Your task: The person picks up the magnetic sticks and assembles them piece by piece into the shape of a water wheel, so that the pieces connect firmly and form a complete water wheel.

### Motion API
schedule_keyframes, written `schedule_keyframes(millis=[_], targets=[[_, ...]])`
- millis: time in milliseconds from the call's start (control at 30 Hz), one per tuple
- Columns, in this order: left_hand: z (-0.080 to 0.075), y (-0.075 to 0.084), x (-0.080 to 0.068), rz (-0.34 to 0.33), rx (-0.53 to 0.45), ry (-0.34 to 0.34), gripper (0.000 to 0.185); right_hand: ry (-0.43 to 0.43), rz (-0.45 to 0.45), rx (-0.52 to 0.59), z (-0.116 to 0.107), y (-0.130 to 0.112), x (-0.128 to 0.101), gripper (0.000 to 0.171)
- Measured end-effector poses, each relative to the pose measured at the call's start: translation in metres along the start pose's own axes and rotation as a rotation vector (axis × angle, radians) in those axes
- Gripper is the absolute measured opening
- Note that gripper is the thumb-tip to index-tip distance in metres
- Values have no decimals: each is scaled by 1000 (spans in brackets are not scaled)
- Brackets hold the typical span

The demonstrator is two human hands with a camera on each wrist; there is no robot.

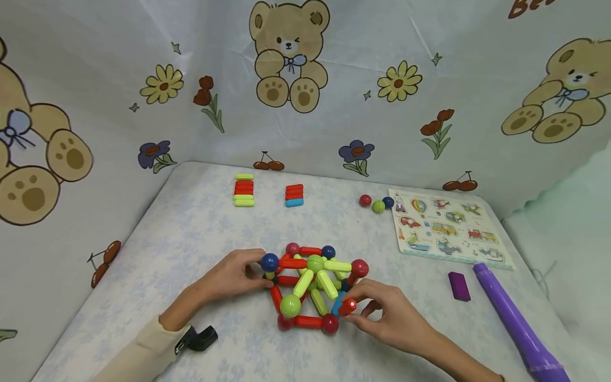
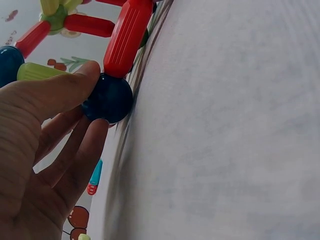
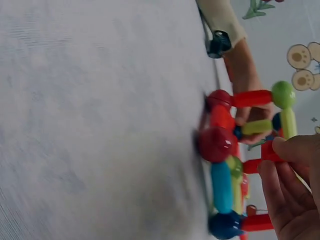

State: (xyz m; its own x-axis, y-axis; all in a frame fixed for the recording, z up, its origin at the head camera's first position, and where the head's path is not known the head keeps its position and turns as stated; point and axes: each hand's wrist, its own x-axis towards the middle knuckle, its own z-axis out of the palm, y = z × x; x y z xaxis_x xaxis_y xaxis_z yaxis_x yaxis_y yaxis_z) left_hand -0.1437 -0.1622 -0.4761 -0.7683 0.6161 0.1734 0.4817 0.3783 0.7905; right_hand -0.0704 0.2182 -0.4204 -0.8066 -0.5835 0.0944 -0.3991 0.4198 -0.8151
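Sitting between both hands, the structure (image 1: 312,284) has its blue ball (image 2: 107,98) and red rod (image 1: 347,306) pinched.

1. The long purple plastic tube (image 1: 513,318) runs off the bottom edge of the head view, so its lower end is cut off.
2. The pictures on the flat vehicle puzzle board (image 1: 448,228) are too small to tell apart in detail.
3. In the right wrist view, the right hand (image 3: 295,195) is cut by the frame's right and bottom edges.
4. The small black clip-like object (image 1: 198,338) by the cream sleeve (image 1: 138,353) is too small to identify.
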Motion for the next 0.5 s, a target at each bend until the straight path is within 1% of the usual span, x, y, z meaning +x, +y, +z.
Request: schedule_keyframes(millis=[67,133,300,500], targets=[[0,0,0,-4,1,0,28,-28,45,12,8,3,1,26],[0,1,-1,-5,0,1,28,-47,63,4,15,5,2,25],[0,2,-1,-11,-5,-2,27,-53,43,-8,26,9,4,24],[1,-2,-1,-3,5,5,26,-40,37,7,28,11,6,23]])
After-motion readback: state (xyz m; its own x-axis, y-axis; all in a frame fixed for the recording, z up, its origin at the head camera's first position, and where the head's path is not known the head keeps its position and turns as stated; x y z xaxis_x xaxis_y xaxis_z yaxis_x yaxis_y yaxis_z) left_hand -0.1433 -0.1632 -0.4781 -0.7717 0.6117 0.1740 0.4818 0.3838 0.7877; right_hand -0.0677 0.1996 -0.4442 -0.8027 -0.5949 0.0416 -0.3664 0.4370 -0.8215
